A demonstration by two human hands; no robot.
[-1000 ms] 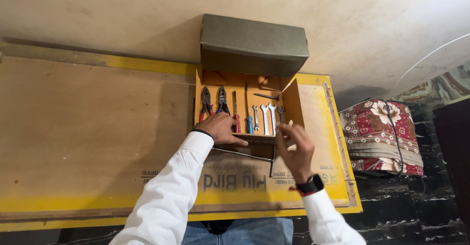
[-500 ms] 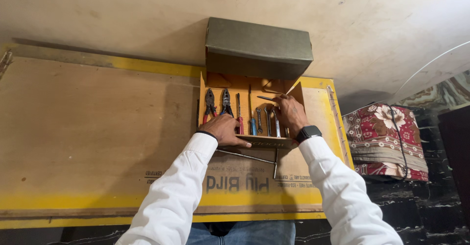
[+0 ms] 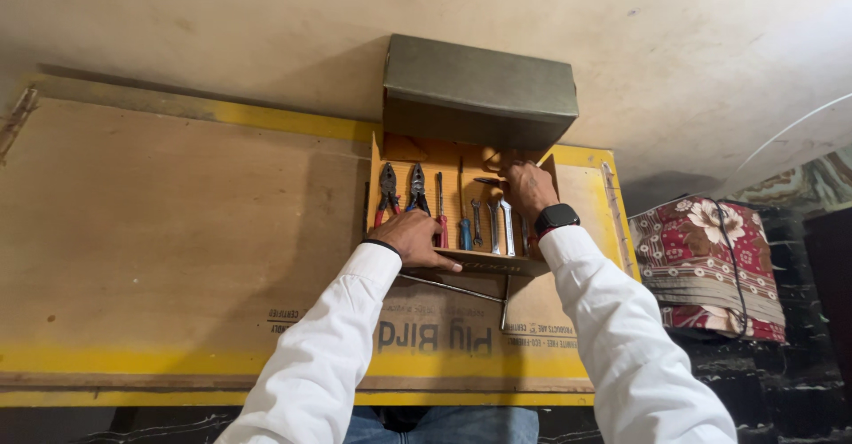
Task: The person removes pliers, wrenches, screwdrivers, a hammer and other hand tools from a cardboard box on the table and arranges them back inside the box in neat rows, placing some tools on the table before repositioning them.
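A large plywood board (image 3: 169, 231) with yellow edges lies flat and fills most of the view; beyond it runs a pale wall (image 3: 266, 27); to the right sits a folded floral blanket (image 3: 710, 266). On the board stands an open tool box (image 3: 461, 204) with an orange inside, its grey-green lid (image 3: 479, 89) raised at the back. Along the box's inner wall hang two pliers (image 3: 401, 194), two screwdrivers (image 3: 452, 218) and several spanners (image 3: 499, 222), side by side. The left hand (image 3: 415, 237), in a white sleeve, rests palm down on the box's front rim, fingers loosely spread, gripping nothing that shows; the right hand (image 3: 528, 186), with a black watch (image 3: 556, 218) at the wrist, reaches inside near the spanners, fingers curled around a thin metal tool; its kind cannot be told.
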